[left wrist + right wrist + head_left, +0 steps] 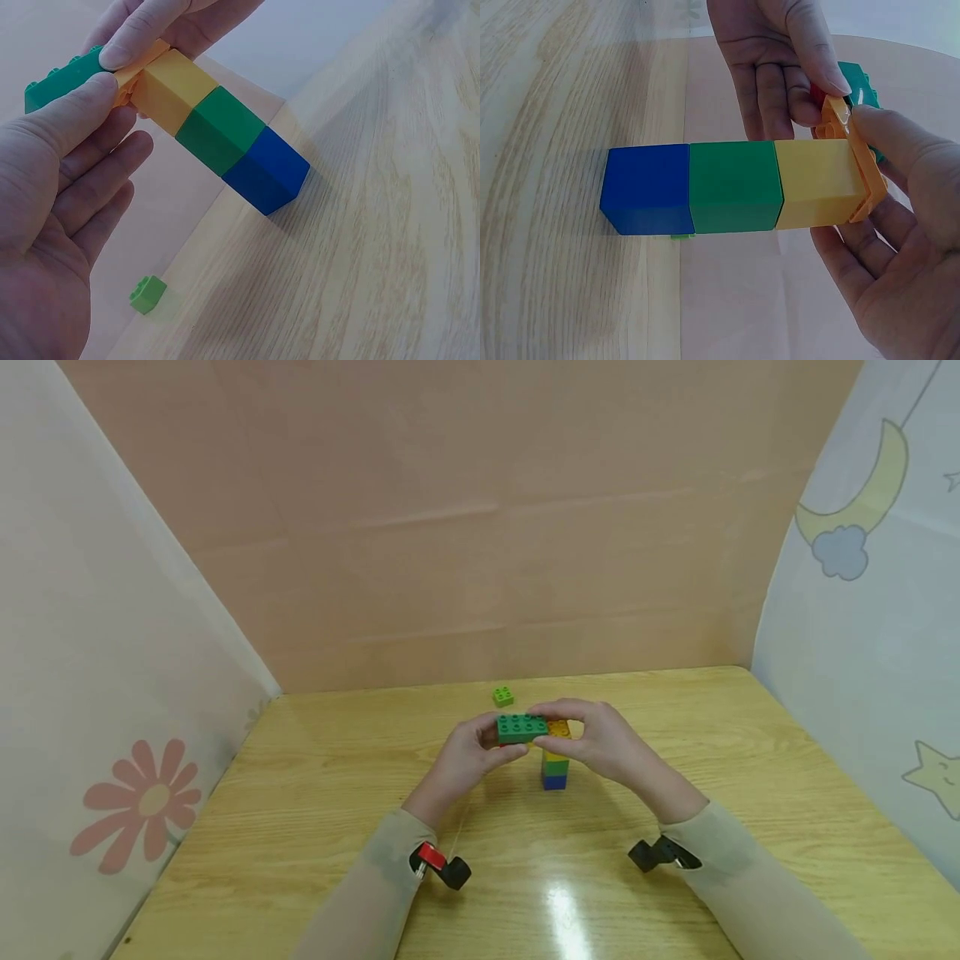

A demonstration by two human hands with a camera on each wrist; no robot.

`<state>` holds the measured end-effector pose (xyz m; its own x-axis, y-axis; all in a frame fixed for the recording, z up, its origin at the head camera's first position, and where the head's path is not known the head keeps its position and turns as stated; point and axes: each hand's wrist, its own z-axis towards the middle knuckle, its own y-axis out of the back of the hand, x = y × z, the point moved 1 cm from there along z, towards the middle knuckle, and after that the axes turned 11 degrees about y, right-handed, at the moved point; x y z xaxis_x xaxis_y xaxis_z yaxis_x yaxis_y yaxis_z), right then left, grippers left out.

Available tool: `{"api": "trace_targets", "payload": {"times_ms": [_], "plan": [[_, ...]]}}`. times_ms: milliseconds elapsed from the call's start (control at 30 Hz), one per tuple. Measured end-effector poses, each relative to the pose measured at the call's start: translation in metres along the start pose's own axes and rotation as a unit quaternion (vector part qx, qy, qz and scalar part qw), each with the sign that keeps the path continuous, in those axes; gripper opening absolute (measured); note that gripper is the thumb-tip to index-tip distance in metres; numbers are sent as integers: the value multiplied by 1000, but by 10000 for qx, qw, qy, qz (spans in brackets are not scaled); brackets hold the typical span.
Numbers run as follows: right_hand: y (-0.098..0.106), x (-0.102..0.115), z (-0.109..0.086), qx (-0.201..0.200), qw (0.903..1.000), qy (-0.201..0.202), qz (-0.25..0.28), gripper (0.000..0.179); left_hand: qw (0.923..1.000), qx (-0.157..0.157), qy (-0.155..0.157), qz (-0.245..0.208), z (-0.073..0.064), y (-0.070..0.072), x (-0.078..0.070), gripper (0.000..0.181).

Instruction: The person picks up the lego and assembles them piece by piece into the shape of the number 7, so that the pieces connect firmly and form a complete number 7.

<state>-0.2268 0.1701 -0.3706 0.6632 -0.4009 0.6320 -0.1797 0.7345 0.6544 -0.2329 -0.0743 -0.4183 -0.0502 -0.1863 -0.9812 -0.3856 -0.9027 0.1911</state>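
A long green toy brick (pixel 521 727) lies across the top of a small tower, sticking out to its left over an orange plate (pixel 560 727). Under the plate, a yellow brick (pixel 819 184), a green brick (pixel 735 186) and a blue brick (pixel 646 187) are stacked, with the blue at the bottom on the table. A bit of red (pixel 818 94) shows beneath the long brick. My left hand (pixel 462 755) pinches the long brick's left part between thumb and fingers. From the other side, my right hand (pixel 606 745) grips its right end, thumb in front, right at the orange plate.
A lime-green brick (pixel 503 697) stands alone near the back of the wooden table (pixel 337 827). Behind it rises a pinkish-tan backdrop (pixel 480 527), with pale decorated panels (pixel 840 635) on both sides.
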Motion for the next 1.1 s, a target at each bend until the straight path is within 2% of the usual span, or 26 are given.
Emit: {"api": "trace_targets", "payload": {"times_ms": [233, 500, 800, 1100], "plan": [[0, 1, 0, -15, 9999, 132, -35, 42, 10000, -6, -39, -58, 1, 0, 0, 40], [-1, 1, -3, -72, 9999, -9, -129, 42, 9998, -130, 34, -135, 0, -2, -1, 39], [1, 2, -6, -72, 9998, -170, -82, 43, 9998, -85, 48, -177, -1, -3, -3, 40], [1, 2, -4, -87, 9999, 70, -80, 42, 9997, -75, 122, -174, -2, -3, -7, 40]]}}
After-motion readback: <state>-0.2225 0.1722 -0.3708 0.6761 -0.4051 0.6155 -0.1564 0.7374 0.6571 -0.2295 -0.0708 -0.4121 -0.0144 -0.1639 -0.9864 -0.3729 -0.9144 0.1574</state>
